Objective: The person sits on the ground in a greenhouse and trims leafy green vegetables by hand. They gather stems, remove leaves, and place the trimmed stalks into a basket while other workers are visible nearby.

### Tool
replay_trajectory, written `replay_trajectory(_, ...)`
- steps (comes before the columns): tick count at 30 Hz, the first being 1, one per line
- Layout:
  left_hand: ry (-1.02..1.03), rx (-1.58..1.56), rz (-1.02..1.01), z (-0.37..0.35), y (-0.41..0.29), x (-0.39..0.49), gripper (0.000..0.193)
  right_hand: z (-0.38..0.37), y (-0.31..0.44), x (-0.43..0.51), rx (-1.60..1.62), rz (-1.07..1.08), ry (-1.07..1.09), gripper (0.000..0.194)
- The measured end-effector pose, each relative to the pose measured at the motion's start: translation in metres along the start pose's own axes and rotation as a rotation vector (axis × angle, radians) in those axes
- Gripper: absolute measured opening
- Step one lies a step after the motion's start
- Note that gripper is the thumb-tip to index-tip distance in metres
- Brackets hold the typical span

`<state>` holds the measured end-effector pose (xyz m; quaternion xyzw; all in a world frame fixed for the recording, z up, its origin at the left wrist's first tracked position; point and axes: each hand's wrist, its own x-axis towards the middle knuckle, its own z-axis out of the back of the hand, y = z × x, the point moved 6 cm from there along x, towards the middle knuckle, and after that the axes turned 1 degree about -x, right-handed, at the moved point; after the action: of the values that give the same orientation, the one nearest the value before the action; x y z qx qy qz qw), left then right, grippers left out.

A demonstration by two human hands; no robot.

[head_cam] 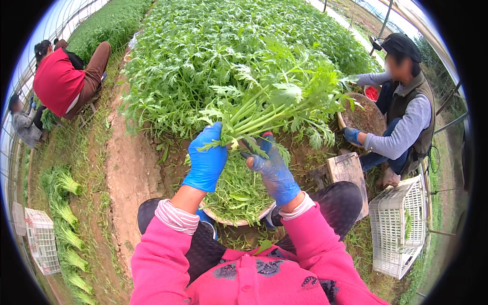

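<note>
A bunch of leafy greens with lobed leaves and pale stems is gripped near its stem ends by my left hand, in a blue glove. My right hand, in a soiled blue glove with a bare thumb tip, is just right of the stem ends, under the leaves. Something dark with a red band shows at its fingers; leaves partly hide it, so I cannot tell whether it is held. Below both hands, between my knees, a round shallow basket holds loose leaves and trimmings.
Dense greens grow ahead. At right, a co-worker sits with a round basket near a wooden stool and white crate. At left are people, tied bundles and another crate.
</note>
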<state>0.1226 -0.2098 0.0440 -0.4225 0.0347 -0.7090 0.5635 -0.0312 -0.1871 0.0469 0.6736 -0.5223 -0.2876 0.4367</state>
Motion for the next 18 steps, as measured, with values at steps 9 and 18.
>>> replay_trajectory(9, 0.237, 0.468, -0.161, -0.013, -0.029, -0.01, 0.04, 0.04, -0.026, 0.019, 0.81, -0.115, -0.326, 0.062)
replay_trajectory(18, 0.194, 0.495, -0.282, -0.017, -0.042, -0.016, 0.037, 0.049, -0.013, 0.014, 0.499, -0.355, -0.31, 0.041)
